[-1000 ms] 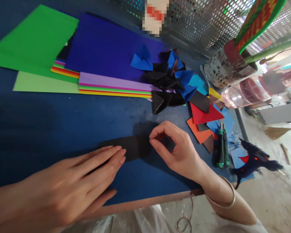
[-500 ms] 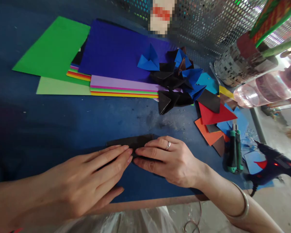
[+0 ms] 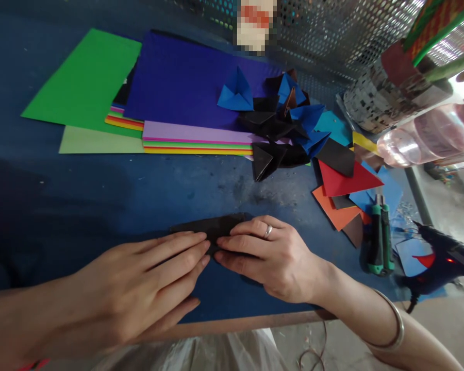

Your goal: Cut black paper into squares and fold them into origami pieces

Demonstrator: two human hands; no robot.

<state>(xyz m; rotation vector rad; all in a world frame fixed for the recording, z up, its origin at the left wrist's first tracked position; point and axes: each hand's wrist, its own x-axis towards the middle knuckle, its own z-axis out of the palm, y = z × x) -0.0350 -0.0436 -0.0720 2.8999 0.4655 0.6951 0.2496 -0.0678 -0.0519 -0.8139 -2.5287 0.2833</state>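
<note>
A narrow strip of folded black paper (image 3: 209,225) lies on the blue tabletop near its front edge, partly hidden under both hands. My left hand (image 3: 150,283) is open, its fingers stretched flat across the paper's left and lower part, the thumb apart below. My right hand (image 3: 272,257), wearing a ring, is closed over the right part, its fingers bent and pressed together on the paper. The fingertips of the two hands nearly meet at the middle. Folded black paper pieces (image 3: 268,161) and a folded blue piece (image 3: 235,91) sit beyond the hands.
Coloured paper sheets (image 3: 185,77) are stacked at the back. On the right are loose paper scraps (image 3: 348,178), a green-and-black cutter (image 3: 381,237), a glue gun (image 3: 436,255) with a red light, a clear bottle (image 3: 421,136) and a patterned holder (image 3: 382,95). A perforated metal panel (image 3: 317,41) stands behind.
The view has shifted slightly, so things on the right appear a little farther right. Both hands stay on the black paper, with only slight movement of the left fingers.
</note>
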